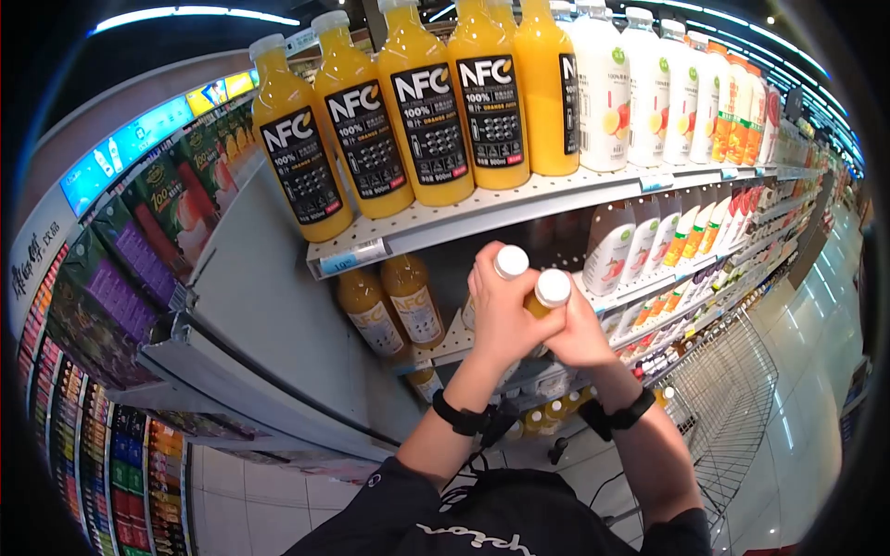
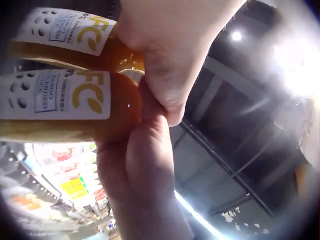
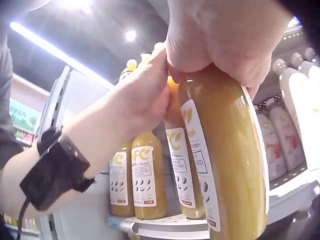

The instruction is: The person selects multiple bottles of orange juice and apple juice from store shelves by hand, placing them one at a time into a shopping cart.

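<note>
Two white-capped bottles of yellow mango juice are held side by side by their necks. My left hand (image 1: 505, 310) grips the left bottle (image 1: 510, 261), and my right hand (image 1: 577, 329) grips the right one (image 1: 553, 288); the hands touch. In the left wrist view, labels face the camera on the upper bottle (image 2: 75, 32), under my left hand (image 2: 167, 45), and on the lower bottle (image 2: 60, 105), by my right hand (image 2: 145, 170). The right wrist view has my right hand (image 3: 220, 40) round the near bottle's (image 3: 230, 155) top; my left hand (image 3: 145, 95) is behind.
Tall orange juice bottles (image 1: 428, 130) line the upper shelf (image 1: 408, 227). Two similar juice bottles (image 1: 413, 301) stand on the shelf below, left of my hands, with white bottles (image 1: 610, 250) to the right. A wire cart (image 1: 732, 398) stands at the lower right.
</note>
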`<state>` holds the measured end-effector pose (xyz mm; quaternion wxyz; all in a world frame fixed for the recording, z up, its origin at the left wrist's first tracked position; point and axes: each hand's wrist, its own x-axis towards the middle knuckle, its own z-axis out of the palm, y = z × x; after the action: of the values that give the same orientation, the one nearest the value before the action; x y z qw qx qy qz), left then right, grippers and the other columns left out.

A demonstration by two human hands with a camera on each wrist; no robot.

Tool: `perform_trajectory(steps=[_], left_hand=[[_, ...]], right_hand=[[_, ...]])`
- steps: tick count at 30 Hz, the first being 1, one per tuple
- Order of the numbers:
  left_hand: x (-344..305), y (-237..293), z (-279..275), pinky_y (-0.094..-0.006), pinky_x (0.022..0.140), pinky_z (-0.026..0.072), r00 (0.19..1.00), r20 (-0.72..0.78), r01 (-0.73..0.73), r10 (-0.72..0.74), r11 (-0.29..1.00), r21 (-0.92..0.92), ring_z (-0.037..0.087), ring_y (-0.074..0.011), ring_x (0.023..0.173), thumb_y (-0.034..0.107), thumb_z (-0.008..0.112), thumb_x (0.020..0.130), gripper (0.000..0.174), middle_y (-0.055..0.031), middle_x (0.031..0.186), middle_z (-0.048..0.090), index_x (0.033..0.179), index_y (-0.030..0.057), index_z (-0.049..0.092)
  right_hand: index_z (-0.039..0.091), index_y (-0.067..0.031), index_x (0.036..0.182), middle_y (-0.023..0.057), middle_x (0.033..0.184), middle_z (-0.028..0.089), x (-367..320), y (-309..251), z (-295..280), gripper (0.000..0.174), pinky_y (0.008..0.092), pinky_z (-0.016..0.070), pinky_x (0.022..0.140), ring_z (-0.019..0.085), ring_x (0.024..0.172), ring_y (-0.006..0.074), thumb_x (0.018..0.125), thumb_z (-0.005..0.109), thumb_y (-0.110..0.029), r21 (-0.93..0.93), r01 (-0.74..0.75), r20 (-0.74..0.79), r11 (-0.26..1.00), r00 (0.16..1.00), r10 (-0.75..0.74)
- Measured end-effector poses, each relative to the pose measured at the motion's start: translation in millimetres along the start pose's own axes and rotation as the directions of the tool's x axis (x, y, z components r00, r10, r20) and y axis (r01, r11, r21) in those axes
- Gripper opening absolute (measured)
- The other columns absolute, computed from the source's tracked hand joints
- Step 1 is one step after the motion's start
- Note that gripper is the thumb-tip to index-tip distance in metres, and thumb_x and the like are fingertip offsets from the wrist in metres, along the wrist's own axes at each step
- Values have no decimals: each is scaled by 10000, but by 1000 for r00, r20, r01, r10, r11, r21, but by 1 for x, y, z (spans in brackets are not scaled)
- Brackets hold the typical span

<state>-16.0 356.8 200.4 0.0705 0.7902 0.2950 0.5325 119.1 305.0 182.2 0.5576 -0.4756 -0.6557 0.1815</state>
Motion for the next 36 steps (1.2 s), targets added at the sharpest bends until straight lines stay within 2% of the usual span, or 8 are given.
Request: perform_trajectory(steps=[4, 7, 16, 21, 25, 29, 33, 36], left_hand=[[-2, 0, -1, -512, 1039, 367, 984, 118, -126, 136, 988, -90, 468, -406, 1210, 366, 850, 688, 473, -202, 1263, 464, 1117, 182, 773], [8, -5, 3, -505, 1005, 404, 988, 82, -136, 132, 990, 38, 497, -416, 1182, 107, 730, 792, 509, -215, 1279, 477, 1281, 246, 716], [9, -48, -8, -403, 1015, 485, 997, 42, -73, 67, 982, 175, 570, -441, 1205, -132, 577, 866, 690, -249, 1374, 472, 1482, 179, 545], [1, -66, 11, -382, 1024, 458, 985, -166, -9, -50, 941, -338, 601, -279, 1145, 19, 732, 852, 778, -195, 1281, 531, 1491, -21, 289], [14, -53, 20, -344, 983, 493, 970, -215, 84, -118, 984, -159, 631, -211, 1059, 60, 834, 820, 819, -143, 1323, 433, 1439, 22, 299], [9, -38, 42, -358, 965, 555, 973, -199, 86, -121, 981, -176, 686, -207, 1009, -43, 691, 933, 778, -174, 1071, 674, 1517, 60, 188], [1, -33, 57, -352, 950, 548, 993, -120, 7, -10, 1000, -28, 676, -209, 1004, -66, 665, 929, 743, -170, 1161, 624, 1517, 53, 226], [-5, -20, 74, -336, 930, 548, 991, -135, -2, 1, 1000, -10, 670, -205, 974, -101, 684, 884, 607, -141, 1202, 599, 1408, 36, 409]], right_hand=[[566, -17, 1120, 38, 984, 625, -12, 19, -2, 248, 281, 514, 790, 605, 913, 114, 912, 694, -57, 264, -188, -152, 946, 960, 234], [621, -28, 997, 16, 882, 633, -34, -4, -26, 90, 268, 511, 763, 611, 829, 109, 932, 679, -48, 453, -98, -484, 886, 808, 337], [619, -48, 935, -18, 866, 603, -139, -21, -270, 217, 275, 494, 733, 582, 820, 90, 915, 769, -204, -237, -547, -545, 803, 759, 356], [599, -15, 944, 71, 815, 619, -211, 60, -373, 321, 317, 508, 729, 610, 772, 161, 822, 831, -200, -658, -595, -529, 461, 802, 279], [647, -63, 1027, 166, 908, 707, -262, 114, -411, 303, 419, 549, 739, 702, 820, 344, 810, 797, -212, -692, -681, -613, 240, 730, 302], [658, -106, 1007, 176, 956, 690, -325, 199, -433, 269, 454, 549, 763, 683, 874, 380, 800, 793, -212, -724, -673, -603, 148, 723, 338], [672, -133, 1004, 170, 1009, 673, -358, 282, -409, 191, 487, 552, 835, 674, 966, 388, 839, 724, -214, -662, -747, -633, 63, 603, 486], [716, -135, 1043, 176, 1054, 677, -423, 380, -409, 191, 497, 551, 823, 674, 993, 386, 901, 625, -226, -743, -660, -523, 112, 677, 518]])
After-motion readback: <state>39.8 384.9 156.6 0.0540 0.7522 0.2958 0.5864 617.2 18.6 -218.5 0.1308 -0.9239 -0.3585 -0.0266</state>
